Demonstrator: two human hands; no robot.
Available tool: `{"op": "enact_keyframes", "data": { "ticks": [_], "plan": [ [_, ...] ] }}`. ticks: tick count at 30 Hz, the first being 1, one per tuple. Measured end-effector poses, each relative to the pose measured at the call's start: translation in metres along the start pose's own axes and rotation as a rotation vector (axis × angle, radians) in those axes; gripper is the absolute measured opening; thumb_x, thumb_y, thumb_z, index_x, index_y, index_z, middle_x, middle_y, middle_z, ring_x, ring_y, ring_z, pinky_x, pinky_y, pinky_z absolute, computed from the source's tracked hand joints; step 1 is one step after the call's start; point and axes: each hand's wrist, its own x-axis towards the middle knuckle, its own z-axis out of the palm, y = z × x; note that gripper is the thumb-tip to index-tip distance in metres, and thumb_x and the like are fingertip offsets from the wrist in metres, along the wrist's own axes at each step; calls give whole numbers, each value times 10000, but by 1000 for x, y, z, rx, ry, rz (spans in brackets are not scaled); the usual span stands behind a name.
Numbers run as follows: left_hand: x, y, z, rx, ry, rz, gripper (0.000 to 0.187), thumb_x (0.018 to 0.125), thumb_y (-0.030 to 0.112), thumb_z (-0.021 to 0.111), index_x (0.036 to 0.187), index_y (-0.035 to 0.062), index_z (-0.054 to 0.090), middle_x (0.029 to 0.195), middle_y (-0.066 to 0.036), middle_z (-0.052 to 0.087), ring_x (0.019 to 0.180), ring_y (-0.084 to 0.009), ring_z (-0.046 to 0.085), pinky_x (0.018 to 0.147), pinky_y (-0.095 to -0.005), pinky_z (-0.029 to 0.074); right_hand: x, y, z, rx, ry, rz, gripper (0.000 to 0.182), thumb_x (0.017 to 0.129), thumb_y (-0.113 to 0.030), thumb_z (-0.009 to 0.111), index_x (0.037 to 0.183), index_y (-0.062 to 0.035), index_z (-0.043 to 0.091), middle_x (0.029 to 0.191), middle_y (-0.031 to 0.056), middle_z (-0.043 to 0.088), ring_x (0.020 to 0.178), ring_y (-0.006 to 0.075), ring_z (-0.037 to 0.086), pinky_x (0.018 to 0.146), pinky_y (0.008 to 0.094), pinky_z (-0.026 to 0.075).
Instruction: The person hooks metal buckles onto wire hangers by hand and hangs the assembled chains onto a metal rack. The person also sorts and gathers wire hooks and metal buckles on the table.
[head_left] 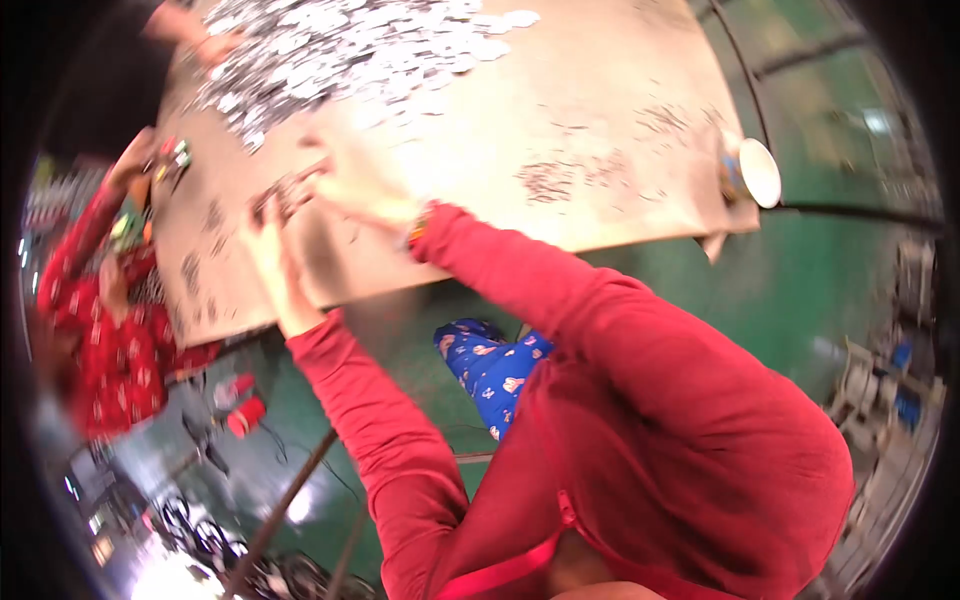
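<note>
Over the brown-covered table, my left hand has its fingers curled around a small bunch of dark, thin pieces. My right hand is just to the right of that bunch, its fingertips at the bunch's edge; motion blurs them, so what they hold cannot be made out. Beyond both hands lies a large heap of shiny, flat, silvery pieces. Thin dark pieces lie scattered on the table to the right of my hands.
A co-worker in a red patterned top is at the left table edge, near small colored items. Another person's hand reaches toward the heap. A white-rimmed container stands at the right corner. Red objects lie on the green floor.
</note>
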Motion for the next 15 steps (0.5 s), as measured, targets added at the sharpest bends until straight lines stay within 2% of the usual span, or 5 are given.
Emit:
{"op": "enact_keyframes", "data": {
  "ticks": [3,6,10,13,15],
  "plan": [
    [12,-2,9,-50,44,-69,365,848,53,594,1183,-59,502,1090,-166,571,767,-182,594,659,-245,513,-2,-5,-5,-263,59,-121,545,760,-29,488,1299,-48,409,1106,218,516,839,258,607,764,358,489],
    [9,5,15,424,-7,-28,436,824,50,617,1235,-22,488,1144,-182,564,807,-178,603,624,-239,504,-21,-48,-26,-491,-27,-186,442,755,-26,519,1196,-49,524,1052,191,548,863,274,600,797,358,477],
    [-29,43,13,767,19,248,443,838,145,599,1248,15,495,1189,-185,556,947,-223,594,792,-339,472,-81,-98,-108,-702,-132,-169,334,751,-5,538,1079,-48,588,949,153,587,894,294,568,755,381,474],
    [-83,73,2,656,8,315,401,861,194,568,1221,23,523,1178,-172,565,956,-252,591,864,-362,438,-132,-110,-213,-1101,22,-190,182,814,-153,597,967,-75,658,888,124,598,825,287,581,736,376,463],
    [-112,73,-20,666,43,241,382,864,204,564,1199,22,540,1150,-172,580,957,-249,593,857,-355,445,-162,-132,-271,-1246,21,-41,176,831,-160,616,979,-80,668,871,91,582,740,200,598,647,293,483]
  ]
}}
